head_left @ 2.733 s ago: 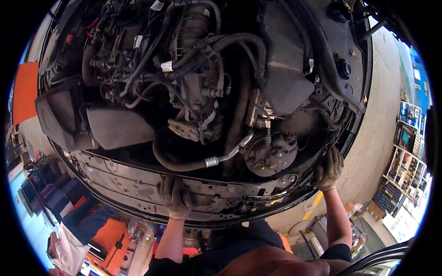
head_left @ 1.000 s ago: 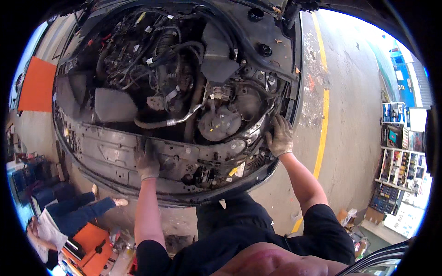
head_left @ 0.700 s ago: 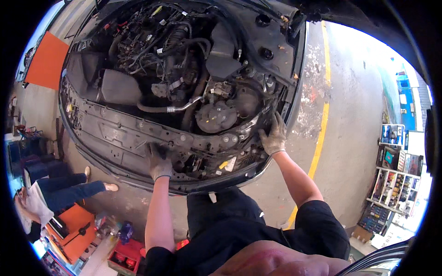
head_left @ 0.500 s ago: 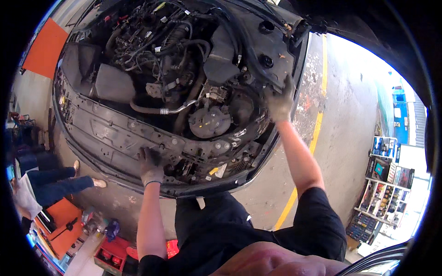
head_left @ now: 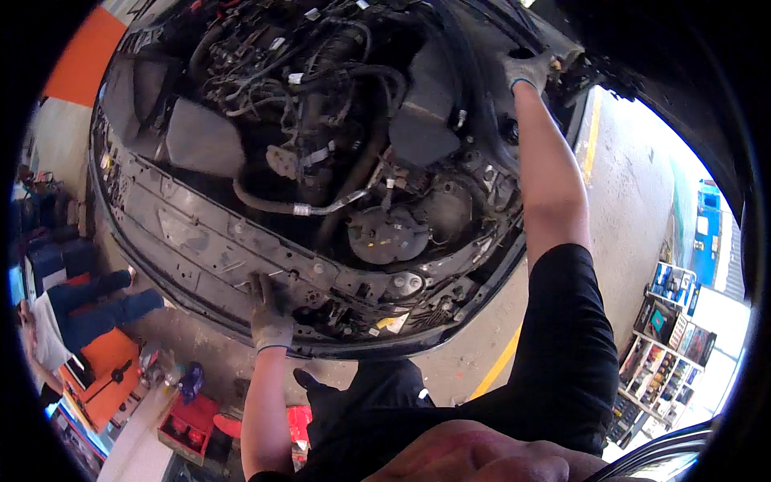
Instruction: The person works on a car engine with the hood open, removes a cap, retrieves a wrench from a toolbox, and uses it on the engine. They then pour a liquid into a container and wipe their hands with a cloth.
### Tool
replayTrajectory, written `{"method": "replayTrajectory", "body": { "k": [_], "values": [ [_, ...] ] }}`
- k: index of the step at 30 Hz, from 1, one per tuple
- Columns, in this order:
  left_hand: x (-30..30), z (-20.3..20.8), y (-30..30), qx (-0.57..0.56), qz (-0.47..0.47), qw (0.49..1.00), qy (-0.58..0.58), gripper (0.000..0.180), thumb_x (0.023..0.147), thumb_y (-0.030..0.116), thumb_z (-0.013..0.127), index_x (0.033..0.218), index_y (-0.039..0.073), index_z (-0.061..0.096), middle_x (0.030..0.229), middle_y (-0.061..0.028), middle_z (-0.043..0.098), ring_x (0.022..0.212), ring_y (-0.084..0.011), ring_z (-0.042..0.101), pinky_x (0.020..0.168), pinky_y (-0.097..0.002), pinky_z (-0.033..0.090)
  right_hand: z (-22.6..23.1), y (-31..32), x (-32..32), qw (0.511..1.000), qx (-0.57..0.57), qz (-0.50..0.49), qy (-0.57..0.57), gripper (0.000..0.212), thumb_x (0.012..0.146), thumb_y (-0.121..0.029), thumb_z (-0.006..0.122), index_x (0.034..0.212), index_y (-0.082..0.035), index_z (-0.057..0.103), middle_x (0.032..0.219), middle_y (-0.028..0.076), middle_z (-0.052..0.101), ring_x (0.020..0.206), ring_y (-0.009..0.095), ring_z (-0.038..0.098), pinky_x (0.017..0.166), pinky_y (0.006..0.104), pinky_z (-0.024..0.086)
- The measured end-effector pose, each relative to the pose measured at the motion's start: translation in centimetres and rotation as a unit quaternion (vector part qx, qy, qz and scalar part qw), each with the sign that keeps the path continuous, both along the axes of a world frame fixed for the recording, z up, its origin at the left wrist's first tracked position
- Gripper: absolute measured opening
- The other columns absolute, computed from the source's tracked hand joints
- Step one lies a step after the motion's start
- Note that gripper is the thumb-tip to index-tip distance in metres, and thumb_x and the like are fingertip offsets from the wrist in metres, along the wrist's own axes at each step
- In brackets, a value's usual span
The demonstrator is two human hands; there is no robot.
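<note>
The open engine bay of a car spreads out in front of me. My left hand (head_left: 271, 321), in a grey glove with dark fingers, lies on the front crossmember (head_left: 209, 261) with its fingers stretched out. A thin pale strip (head_left: 261, 279) shows at its fingertips. My right hand (head_left: 530, 74), also gloved, reaches to the far right corner of the bay, beside a dark round opening. Its fingers are too indistinct to tell if they grip anything. Between my hands are a round black cover (head_left: 387, 235) and a hose with a metal pipe (head_left: 321, 209).
The raised hood (head_left: 675, 72) hangs dark at the upper right. A person in blue trousers (head_left: 104, 301) stands at the left, by an orange surface (head_left: 108, 377) and a red toolbox (head_left: 189, 426). A shelf rack (head_left: 658, 353) with small goods stands at the right.
My right hand has moved from the near right fender up to the far right corner. My left hand stays on the crossmember. The view has shifted slightly.
</note>
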State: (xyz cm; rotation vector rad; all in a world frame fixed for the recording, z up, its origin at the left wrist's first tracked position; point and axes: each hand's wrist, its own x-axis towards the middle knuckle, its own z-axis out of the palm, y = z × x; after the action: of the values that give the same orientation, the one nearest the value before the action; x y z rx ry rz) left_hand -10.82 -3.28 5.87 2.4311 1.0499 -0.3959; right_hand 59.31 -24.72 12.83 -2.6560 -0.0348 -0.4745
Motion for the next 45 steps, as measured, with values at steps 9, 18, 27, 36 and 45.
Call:
{"method": "replayTrajectory", "body": {
  "k": [9, 18, 27, 36, 45],
  "values": [
    [-0.1, 0.0, -0.3, 0.005, 0.027, 1.0, -0.008, 0.087, 0.089, 0.017, 0.07, 0.163, 0.012, 0.024, 0.171, -0.0173, 0.019, 0.154, -0.0418, 0.025, 0.119, -0.0467, 0.041, 2.8, 1.4, -4.4, 0.998, 0.03, 0.021, -0.052, 0.105, 0.065, -0.037, 0.089, 0.148, 0.005, 0.041, 0.145, 0.029, 0.054, 0.139, 0.039, 0.051, 0.117, 0.04, 0.041],
    [-0.3, 3.1, 1.1, -0.099, 0.086, 0.99, -0.049, 0.075, 0.09, 0.033, 0.073, 0.155, 0.012, 0.041, 0.162, -0.0188, 0.038, 0.138, -0.0408, 0.051, 0.112, -0.0469, 0.047, 7.1, 6.3, -35.2, 0.936, 0.017, 0.346, 0.061, 0.123, 0.071, -0.029, 0.091, 0.163, 0.0, 0.015, 0.151, 0.027, 0.045, 0.139, 0.04, 0.047, 0.118, 0.04, 0.039],
    [-18.4, 12.4, -12.9, -0.129, 0.207, 0.896, -0.37, 0.089, 0.071, 0.033, 0.089, 0.145, 0.003, 0.05, 0.14, -0.0235, 0.057, 0.13, -0.039, 0.056, 0.113, -0.043, 0.044, 8.8, 3.8, -73.2, 0.753, 0.035, 0.596, 0.277, 0.126, 0.066, -0.024, 0.09, 0.164, -0.004, 0.014, 0.15, 0.028, 0.042, 0.139, 0.043, 0.045, 0.117, 0.0466, 0.039],
    [-45.0, 15.8, -33.5, 0.033, 0.51, 0.742, -0.435, 0.069, 0.072, 0.019, 0.08, 0.136, 0.005, 0.06, 0.131, -0.0209, 0.061, 0.125, -0.0378, 0.059, 0.106, -0.0444, 0.049, 12.7, -5.7, -101.2, 0.43, -0.021, 0.859, 0.277, 0.122, 0.068, -0.02, 0.089, 0.162, 0.002, 0.015, 0.151, 0.026, 0.044, 0.138, 0.04, 0.046, 0.117, 0.0464, 0.038],
    [-60.7, 17.9, -52.4, 0.148, 0.823, 0.439, -0.329, 0.075, 0.07, 0.036, 0.088, 0.134, 0.007, 0.06, 0.132, -0.0186, 0.063, 0.121, -0.0359, 0.062, 0.104, -0.0435, 0.051, 13.9, -14.9, -119.7, 0.113, -0.107, 0.901, 0.404, 0.123, 0.073, -0.011, 0.085, 0.165, -0.004, 0.003, 0.166, 0.022, 0.023, 0.15, 0.036, 0.035, 0.117, 0.0505, 0.039]
  ]
}}
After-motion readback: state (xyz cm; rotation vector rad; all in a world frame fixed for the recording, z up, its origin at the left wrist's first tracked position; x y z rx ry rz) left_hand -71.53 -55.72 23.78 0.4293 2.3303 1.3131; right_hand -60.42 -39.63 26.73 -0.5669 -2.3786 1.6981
